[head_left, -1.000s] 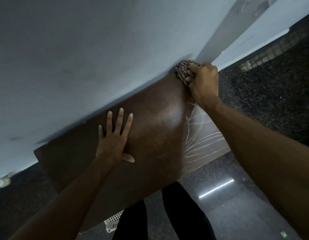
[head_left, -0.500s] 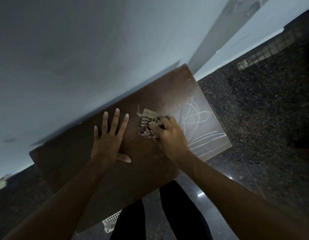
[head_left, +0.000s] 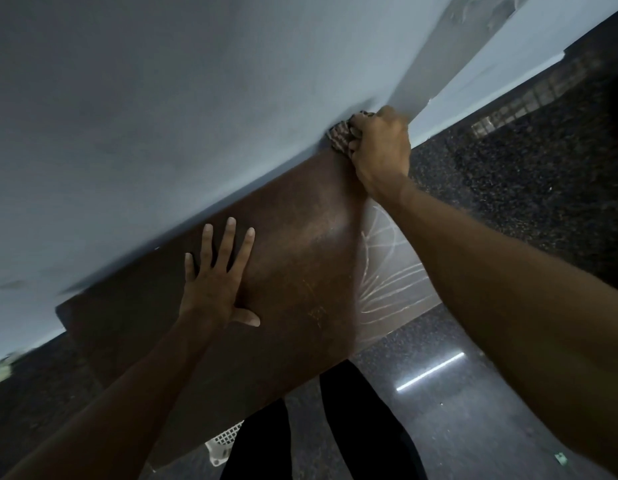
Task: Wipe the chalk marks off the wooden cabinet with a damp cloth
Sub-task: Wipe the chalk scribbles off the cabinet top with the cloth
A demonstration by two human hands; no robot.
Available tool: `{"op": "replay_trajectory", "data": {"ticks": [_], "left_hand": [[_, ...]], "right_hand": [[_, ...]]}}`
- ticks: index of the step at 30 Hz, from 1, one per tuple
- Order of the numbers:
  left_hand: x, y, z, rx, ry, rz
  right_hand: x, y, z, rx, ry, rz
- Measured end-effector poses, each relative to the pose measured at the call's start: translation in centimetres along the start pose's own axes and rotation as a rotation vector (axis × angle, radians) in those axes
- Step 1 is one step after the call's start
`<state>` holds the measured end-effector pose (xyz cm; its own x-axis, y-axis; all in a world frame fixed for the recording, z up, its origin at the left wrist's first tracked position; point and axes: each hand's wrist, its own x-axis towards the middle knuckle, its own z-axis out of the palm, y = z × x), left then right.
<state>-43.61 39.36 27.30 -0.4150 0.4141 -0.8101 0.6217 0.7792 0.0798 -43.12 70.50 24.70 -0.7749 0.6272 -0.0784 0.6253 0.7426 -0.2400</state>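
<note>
The brown wooden cabinet top runs along a pale wall. White chalk marks cover its right part, partly hidden by my right forearm. My right hand grips a bunched checked cloth at the far right corner of the top, against the wall. My left hand lies flat on the wood with its fingers spread, left of the middle.
The pale blue-grey wall stands directly behind the cabinet. Dark speckled floor lies to the right and in front. My dark trouser legs stand at the near edge, next to a white plastic basket.
My right hand has carried the cloth from the middle of the top, beside my left hand, to the far right corner by the wall. My left hand has stayed flat.
</note>
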Motion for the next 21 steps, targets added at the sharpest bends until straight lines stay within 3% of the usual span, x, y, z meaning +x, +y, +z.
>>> {"op": "replay_trajectory", "data": {"ticks": [2, 8, 12, 15, 21], "left_hand": [[0.0, 0.0, 0.0, 0.009, -0.006, -0.004], [-0.2, 0.4, -0.3, 0.014, 0.001, -0.019], [-0.2, 0.3, -0.3, 0.013, -0.005, -0.019], [-0.2, 0.3, -0.3, 0.014, -0.004, -0.019], [-0.2, 0.1, -0.1, -0.008, 0.009, 0.002]], "right_hand": [[-0.9, -1.1, -0.2, 0.022, -0.034, 0.015], [-9.5, -7.2, 0.7, 0.179, -0.266, -0.329], [-11.3, -6.3, 1.2, 0.198, -0.276, -0.395], [-9.8, -3.6, 0.8, 0.198, -0.245, -0.353], [-5.0, 3.9, -0.5, 0.172, -0.107, -0.023]]}}
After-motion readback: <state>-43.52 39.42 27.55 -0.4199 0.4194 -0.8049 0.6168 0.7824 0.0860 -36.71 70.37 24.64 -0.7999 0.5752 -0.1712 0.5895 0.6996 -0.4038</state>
